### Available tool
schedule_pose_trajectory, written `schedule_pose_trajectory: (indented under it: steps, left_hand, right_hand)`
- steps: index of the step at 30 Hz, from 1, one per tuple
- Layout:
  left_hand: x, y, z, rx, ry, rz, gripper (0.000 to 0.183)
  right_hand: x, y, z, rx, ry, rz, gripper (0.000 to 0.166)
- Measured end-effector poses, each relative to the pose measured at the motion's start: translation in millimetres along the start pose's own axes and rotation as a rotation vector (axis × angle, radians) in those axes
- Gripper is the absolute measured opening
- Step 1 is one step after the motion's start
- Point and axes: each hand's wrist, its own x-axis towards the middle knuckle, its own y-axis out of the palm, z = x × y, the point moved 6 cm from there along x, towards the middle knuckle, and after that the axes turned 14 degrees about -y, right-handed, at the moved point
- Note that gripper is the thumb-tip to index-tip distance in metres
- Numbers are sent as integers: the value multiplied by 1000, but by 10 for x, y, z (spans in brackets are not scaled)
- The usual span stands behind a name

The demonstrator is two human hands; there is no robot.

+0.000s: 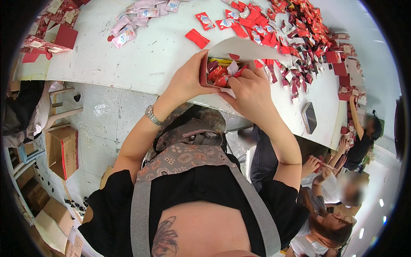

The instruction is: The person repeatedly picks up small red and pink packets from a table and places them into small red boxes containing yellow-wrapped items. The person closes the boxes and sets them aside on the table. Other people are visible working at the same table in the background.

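A small red cardboard box (203,71) with a raised white lid flap (239,48) stands at the near edge of the white table (128,64). Inside lie red, dark red, yellow and pale wrapped packets (219,75). My left hand (189,75) clasps the box's left side, thumb along its front. My right hand (252,88) reaches over the right front corner with its fingertips inside, at a red packet (240,70); whether they pinch it is hidden. Behind the box lie a plain red packet (197,38) and a printed red packet (205,21).
A large heap of red packets (305,29) spreads at the back right. Pink packets (147,13) lie back left, near open red boxes (64,37). A smartphone (309,118) rests right. Co-workers (361,141) are at the right; a carton (62,152) stands on the floor.
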Motion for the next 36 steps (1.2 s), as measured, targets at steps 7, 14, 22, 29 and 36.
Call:
schedule_pose_trajectory:
  steps: [7, 14, 22, 29, 36]
  left_hand:
    - [-15, 26, 63, -15, -24, 26, 99]
    - [-20, 19, -22, 35, 24, 8, 101]
    - [-145, 18, -170, 111, 137, 65, 110]
    - [-428, -1402, 102, 477, 263, -608, 76]
    - [16, -2636, 33, 587, 196, -867, 57]
  right_hand:
    - [-87, -387, -35, 82, 105, -310, 30]
    - [-59, 10, 187, 4, 11, -224, 28]
    - [-427, -161, -58, 137, 19, -242, 28]
    - [-3327, -1007, -1819, -551, 963, -194, 37]
    - [-5247, -393, -3504, -714, 1359, -132, 46]
